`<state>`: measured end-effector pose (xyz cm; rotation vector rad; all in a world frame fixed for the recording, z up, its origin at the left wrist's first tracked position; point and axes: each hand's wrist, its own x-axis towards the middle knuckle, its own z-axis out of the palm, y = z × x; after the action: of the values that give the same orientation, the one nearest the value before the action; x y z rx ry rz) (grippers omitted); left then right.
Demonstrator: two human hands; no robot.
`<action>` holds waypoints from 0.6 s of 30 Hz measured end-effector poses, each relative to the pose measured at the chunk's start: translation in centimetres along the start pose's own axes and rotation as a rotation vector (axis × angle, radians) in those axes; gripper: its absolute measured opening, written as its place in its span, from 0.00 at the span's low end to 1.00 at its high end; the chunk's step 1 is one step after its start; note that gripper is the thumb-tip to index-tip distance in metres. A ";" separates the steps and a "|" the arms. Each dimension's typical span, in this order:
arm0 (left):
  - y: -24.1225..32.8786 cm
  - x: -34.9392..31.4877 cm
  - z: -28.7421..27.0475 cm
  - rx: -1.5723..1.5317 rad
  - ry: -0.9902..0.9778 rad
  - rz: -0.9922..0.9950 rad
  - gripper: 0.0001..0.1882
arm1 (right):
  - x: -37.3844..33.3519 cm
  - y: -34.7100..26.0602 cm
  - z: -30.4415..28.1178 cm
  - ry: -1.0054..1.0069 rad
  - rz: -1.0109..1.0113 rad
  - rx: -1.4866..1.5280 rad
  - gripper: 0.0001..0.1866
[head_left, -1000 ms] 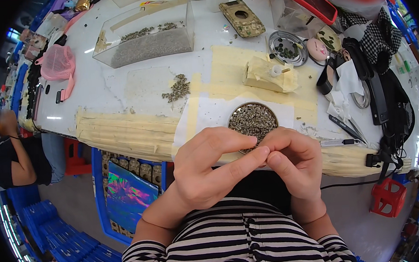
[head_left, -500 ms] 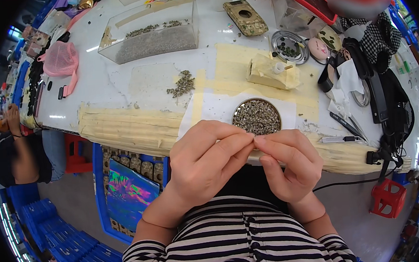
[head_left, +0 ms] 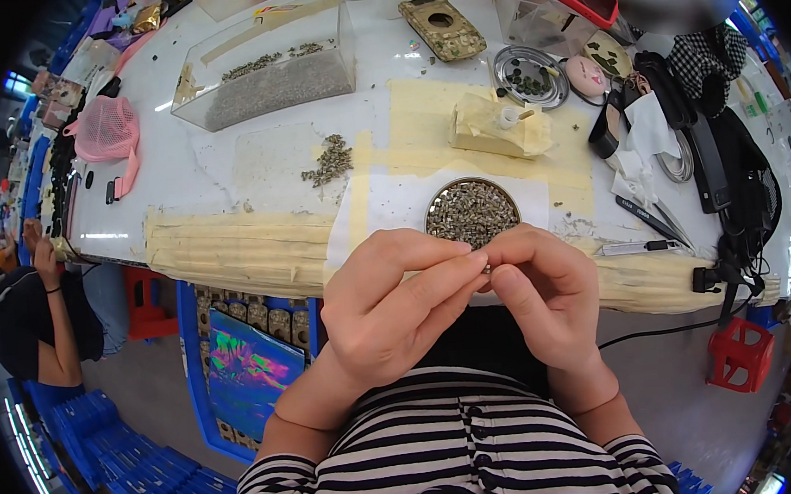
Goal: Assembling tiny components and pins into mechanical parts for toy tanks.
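Note:
My left hand (head_left: pixel 391 308) and my right hand (head_left: pixel 543 286) meet fingertip to fingertip just in front of the table edge. Between the fingertips sits a tiny metal part (head_left: pixel 484 263), pinched from both sides and mostly hidden. Right behind my hands stands a round dish (head_left: pixel 472 211) heaped with small metal parts, on a white sheet (head_left: pixel 383 206). Further back on the table lies a loose pile of the same small parts (head_left: pixel 330 159).
A clear plastic box (head_left: pixel 266 71) with grey parts stands at the back. A second round metal dish (head_left: pixel 531 74), a taped block (head_left: pixel 497 126), tweezers (head_left: pixel 649 220), black cables and a pink mesh bag (head_left: pixel 108 130) lie around. Another person (head_left: pixel 34 313) sits at the left; a red stool (head_left: pixel 743 350) stands at the right.
My hands have risen slightly toward the dish and the fingertips have closed tighter on the small part. The person at the left has shifted an arm.

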<state>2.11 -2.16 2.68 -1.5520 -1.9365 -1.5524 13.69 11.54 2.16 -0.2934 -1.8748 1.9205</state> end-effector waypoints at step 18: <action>-0.7 0.0 -0.1 -0.014 0.003 -0.011 0.13 | -0.2 0.4 0.6 0.075 -0.207 -0.259 0.07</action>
<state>1.52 -2.20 2.29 -1.5457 -1.9400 -1.5760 13.55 10.88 1.80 -0.2360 -2.0177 1.5147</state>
